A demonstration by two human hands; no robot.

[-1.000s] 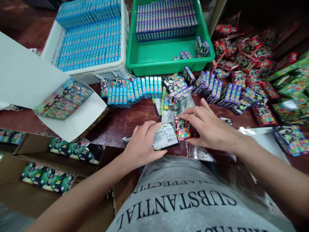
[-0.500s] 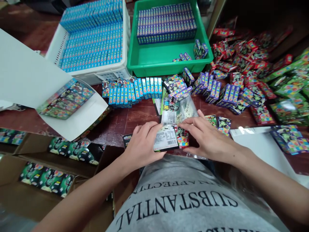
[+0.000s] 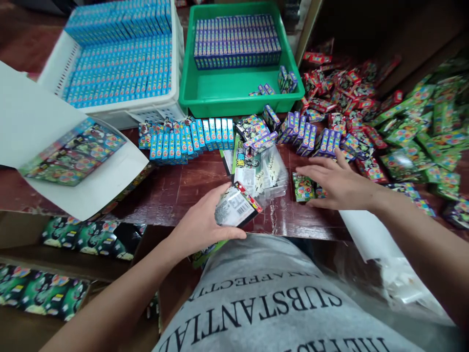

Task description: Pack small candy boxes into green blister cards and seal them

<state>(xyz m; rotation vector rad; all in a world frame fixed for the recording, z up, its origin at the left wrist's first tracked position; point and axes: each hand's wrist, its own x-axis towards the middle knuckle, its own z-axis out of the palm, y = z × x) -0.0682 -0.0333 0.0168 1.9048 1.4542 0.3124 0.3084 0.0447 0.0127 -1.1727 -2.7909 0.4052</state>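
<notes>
My left hand (image 3: 205, 215) grips a flat printed packaging bag (image 3: 234, 208), its white barcode side up. A strip of red printing shows along the bag's right edge. My right hand (image 3: 340, 183) is over the table with fingers stretched out, beside a small green candy-style box (image 3: 303, 188). Part of another small box is hidden under that hand; whether the fingertips touch it I cannot tell. Between the hands lies a stack of clear-and-printed bags (image 3: 252, 178), with several purple boxes (image 3: 260, 143) on its far end.
Blue boxes (image 3: 205, 134) stand in a row before a white crate (image 3: 120, 115) full of more. A green tray (image 3: 234, 105) holds purple boxes. Red packs (image 3: 340, 88) and green packs (image 3: 406, 156) are heaped at right. Cartons (image 3: 106, 261) sit below the table at left.
My right hand has left the bag and moved right to the small boxes. My left hand keeps the bag, now tilted and slightly further left. The camera view has shifted right.
</notes>
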